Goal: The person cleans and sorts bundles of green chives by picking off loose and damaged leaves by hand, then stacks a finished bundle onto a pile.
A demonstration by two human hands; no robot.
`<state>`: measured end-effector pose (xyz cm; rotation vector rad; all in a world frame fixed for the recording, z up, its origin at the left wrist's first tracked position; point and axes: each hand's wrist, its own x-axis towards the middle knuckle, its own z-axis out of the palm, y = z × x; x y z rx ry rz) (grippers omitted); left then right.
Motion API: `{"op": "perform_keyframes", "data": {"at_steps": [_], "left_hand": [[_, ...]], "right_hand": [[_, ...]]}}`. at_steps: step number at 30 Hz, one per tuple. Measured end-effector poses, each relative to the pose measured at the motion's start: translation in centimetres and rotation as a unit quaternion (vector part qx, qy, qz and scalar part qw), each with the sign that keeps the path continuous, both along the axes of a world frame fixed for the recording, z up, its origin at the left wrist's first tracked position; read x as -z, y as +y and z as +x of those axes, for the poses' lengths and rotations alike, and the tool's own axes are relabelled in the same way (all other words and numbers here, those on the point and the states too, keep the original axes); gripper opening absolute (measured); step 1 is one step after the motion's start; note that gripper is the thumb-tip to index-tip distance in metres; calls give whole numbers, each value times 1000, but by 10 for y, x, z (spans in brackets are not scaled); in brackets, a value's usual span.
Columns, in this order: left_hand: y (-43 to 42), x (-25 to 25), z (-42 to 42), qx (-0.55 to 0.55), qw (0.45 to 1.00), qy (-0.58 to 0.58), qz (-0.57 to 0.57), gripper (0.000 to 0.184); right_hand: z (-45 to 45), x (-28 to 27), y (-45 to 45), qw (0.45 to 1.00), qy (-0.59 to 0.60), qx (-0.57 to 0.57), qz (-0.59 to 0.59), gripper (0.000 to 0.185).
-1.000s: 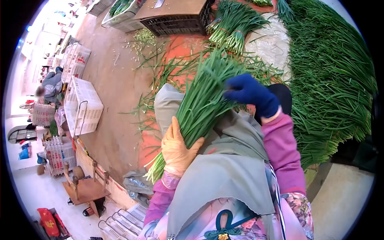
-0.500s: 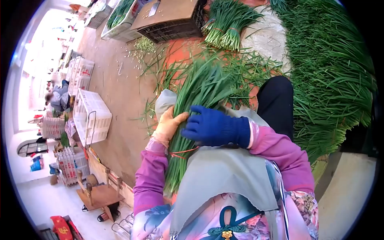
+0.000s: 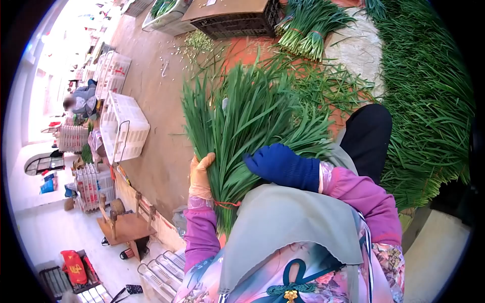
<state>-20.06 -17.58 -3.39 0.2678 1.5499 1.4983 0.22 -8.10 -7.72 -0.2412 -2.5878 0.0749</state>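
A bundle of green chives point(image 3: 242, 116) lies in my lap, its long leaves fanned out away from me. Low on the stalks, a red band point(image 3: 227, 204) is tied around it. My left hand point(image 3: 200, 174), in a tan glove, is closed on the bundle's left edge with the thumb over the leaves. On the right side, my right hand point(image 3: 278, 162) in a blue knit glove is curled round leaves of the same bundle; its fingertips are partly hidden. The grey apron point(image 3: 293, 217) covers my lap below the hands.
A large heap of chives point(image 3: 429, 101) lies at the right. Tied bundles point(image 3: 313, 30) stand ahead beside a dark crate point(image 3: 237, 25) with a board on top. White baskets point(image 3: 124, 129) and a wooden stool point(image 3: 126, 227) are at the left. Another person point(image 3: 83, 101) sits far left.
The chive leaves have spread from a narrow bunch into a wide fan. My hands have moved apart, left hand to the left, right hand to the right. The view has shifted slightly.
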Motion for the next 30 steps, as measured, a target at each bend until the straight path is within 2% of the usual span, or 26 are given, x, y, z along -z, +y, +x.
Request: {"op": "perform_keyframes", "data": {"at_steps": [3, 4, 5, 7, 9, 10, 11, 12, 13, 16, 18, 21, 25, 27, 28, 29, 30], "left_hand": [[5, -5, 8, 97, 993, 62, 14, 55], [14, -24, 19, 147, 985, 85, 36, 73], [16, -25, 18, 188, 966, 176, 19, 87], [26, -19, 19, 263, 866, 412, -106, 90], [36, 5, -2, 306, 902, 292, -83, 81], [38, 5, -8, 263, 942, 164, -130, 60], [40, 1, -13, 220, 958, 100, -155, 44], [41, -7, -8, 156, 975, 49, -153, 40], [40, -12, -4, 89, 985, -2, -151, 37], [28, 0, -9, 39, 991, -14, -125, 35], [24, 3, -9, 8, 994, -25, -108, 34], [23, -1, -1, -29, 994, -26, -101, 34], [24, 11, -9, 47, 994, 23, -101, 34], [25, 10, -7, 56, 965, 231, -107, 49], [26, 10, -3, 94, 911, 400, -21, 55], [22, 6, 5, 101, 911, 401, -19, 55], [26, -18, 32, 69, 824, 562, 18, 56]], "right_hand": [[-5, 4, 4, 999, 33, -7, -1, 33], [-7, 5, 7, 999, 33, -8, -2, 33], [-10, 5, 9, 999, 28, -21, -11, 32], [-11, 4, 11, 999, 20, -36, -18, 31], [-8, 1, 10, 996, -24, -64, -51, 29], [-7, 2, 10, 996, -24, -64, -50, 29], [-6, 3, 9, 989, -65, -85, -104, 30], [-4, 4, 8, 976, -105, -104, -157, 30], [-2, 5, 7, 976, -105, -104, -157, 30], [2, 7, 8, 977, -71, -92, -179, 20], [4, 8, 8, 985, -86, -91, -116, 34], [1, 9, 7, 993, -52, -68, -77, 36], [-3, 13, 5, 996, -23, -37, -81, 37], [-6, 10, 5, 996, -31, -40, -75, 36], [-10, 10, 6, 996, -15, -37, -74, 33], [-12, 9, 7, 997, -14, -30, -75, 33], [-14, 5, 8, 997, -19, -31, -74, 32]]}}
